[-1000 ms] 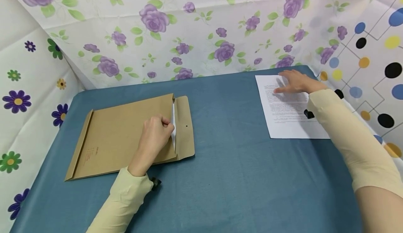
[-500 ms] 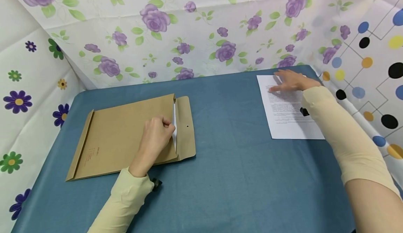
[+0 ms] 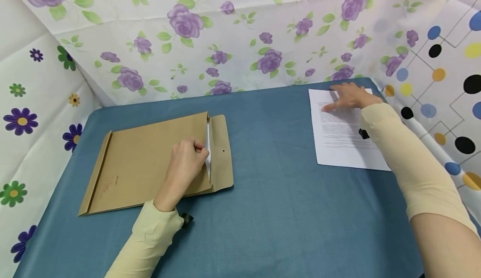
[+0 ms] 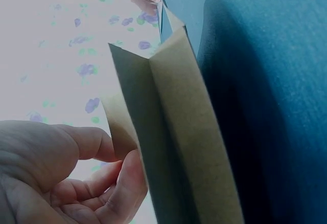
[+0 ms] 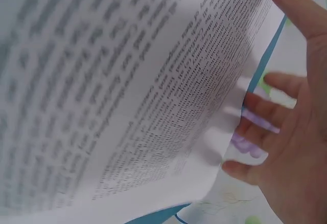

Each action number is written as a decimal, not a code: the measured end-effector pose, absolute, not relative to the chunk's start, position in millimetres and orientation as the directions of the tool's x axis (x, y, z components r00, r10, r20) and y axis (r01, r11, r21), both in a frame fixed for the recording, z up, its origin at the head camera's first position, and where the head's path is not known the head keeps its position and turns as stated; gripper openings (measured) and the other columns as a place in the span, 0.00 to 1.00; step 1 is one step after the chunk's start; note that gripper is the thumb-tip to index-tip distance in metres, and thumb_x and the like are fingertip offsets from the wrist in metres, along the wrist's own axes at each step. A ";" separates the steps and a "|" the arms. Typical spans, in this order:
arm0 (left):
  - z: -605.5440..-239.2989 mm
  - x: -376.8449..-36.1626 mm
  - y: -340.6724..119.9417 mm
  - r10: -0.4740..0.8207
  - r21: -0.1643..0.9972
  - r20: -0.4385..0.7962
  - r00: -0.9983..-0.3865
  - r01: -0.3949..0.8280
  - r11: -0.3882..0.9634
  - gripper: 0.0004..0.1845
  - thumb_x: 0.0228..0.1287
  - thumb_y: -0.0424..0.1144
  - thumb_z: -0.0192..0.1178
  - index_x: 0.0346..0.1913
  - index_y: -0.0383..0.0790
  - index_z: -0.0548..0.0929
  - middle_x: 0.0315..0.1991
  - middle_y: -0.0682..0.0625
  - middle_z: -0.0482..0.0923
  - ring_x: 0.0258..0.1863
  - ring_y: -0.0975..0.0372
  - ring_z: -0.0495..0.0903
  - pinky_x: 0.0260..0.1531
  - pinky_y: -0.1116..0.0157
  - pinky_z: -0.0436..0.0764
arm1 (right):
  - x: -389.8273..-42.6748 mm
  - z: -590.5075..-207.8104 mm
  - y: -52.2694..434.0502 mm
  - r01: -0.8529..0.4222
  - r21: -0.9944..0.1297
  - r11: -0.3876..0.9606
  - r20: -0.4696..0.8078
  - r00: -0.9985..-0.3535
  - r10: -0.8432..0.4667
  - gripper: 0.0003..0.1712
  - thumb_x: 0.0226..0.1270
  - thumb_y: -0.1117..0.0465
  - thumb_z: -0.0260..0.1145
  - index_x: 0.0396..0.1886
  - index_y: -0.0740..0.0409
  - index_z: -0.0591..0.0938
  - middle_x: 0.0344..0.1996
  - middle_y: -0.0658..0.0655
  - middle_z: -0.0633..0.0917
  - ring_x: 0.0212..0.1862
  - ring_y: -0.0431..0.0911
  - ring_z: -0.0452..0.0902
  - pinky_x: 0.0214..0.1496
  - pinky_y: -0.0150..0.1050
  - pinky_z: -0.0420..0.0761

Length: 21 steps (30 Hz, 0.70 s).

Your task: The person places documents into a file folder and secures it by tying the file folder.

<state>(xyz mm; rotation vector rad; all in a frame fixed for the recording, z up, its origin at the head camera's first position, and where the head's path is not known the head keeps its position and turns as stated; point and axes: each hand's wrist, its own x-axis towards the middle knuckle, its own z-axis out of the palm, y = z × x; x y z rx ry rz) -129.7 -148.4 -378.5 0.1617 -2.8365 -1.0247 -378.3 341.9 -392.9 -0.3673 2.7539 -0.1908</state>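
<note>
A brown kraft paper envelope lies on the left of the table, its flap folded out to the right. My left hand pinches the edge of the envelope's upper panel between thumb and fingers, lifting it so the mouth gapes. A white strip shows inside that mouth. At the far right, my right hand rests with spread fingers on the top part of a printed sheet. In the right wrist view, its fingertips touch the sheet near the edge; my forearm covers the sheet's lower right in the head view.
A blue cloth covers the table. Behind it hangs a floral curtain, with a dotted sheet along the right side and a flower-print sheet along the left.
The printed sheet has slid a little to the right and turned slightly under my right hand, which first moved slightly left. My left hand keeps its pinch on the envelope.
</note>
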 end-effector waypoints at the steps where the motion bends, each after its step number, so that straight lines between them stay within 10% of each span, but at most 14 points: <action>1: -378.1 -129.5 -148.3 -0.141 0.641 0.077 -0.987 -0.059 0.765 0.07 0.61 0.28 0.56 0.37 0.31 0.85 0.32 0.40 0.84 0.28 0.53 0.80 0.31 0.59 0.79 | -377.7 -392.4 341.7 -0.220 -0.159 0.963 -0.326 -0.909 -0.261 0.71 0.56 0.22 0.66 0.81 0.68 0.53 0.76 0.80 0.52 0.75 0.79 0.42 0.66 0.82 0.40; 13: -375.7 -128.3 -147.2 -0.140 0.638 0.079 -0.987 -0.058 0.768 0.07 0.62 0.28 0.57 0.36 0.31 0.85 0.31 0.42 0.83 0.28 0.53 0.80 0.30 0.60 0.78 | -362.4 -391.0 347.5 -0.053 -0.176 0.983 -0.387 -0.915 -0.119 0.73 0.53 0.18 0.65 0.71 0.78 0.60 0.68 0.83 0.61 0.67 0.75 0.60 0.65 0.73 0.61; 21: -376.1 -126.9 -148.3 -0.126 0.636 0.094 -0.988 -0.038 0.770 0.07 0.61 0.27 0.56 0.36 0.30 0.85 0.33 0.40 0.84 0.28 0.52 0.80 0.31 0.58 0.79 | -347.7 -389.1 355.2 0.023 -0.374 0.927 -0.371 -0.920 -0.127 0.55 0.68 0.44 0.69 0.71 0.86 0.58 0.67 0.84 0.62 0.67 0.75 0.62 0.68 0.67 0.64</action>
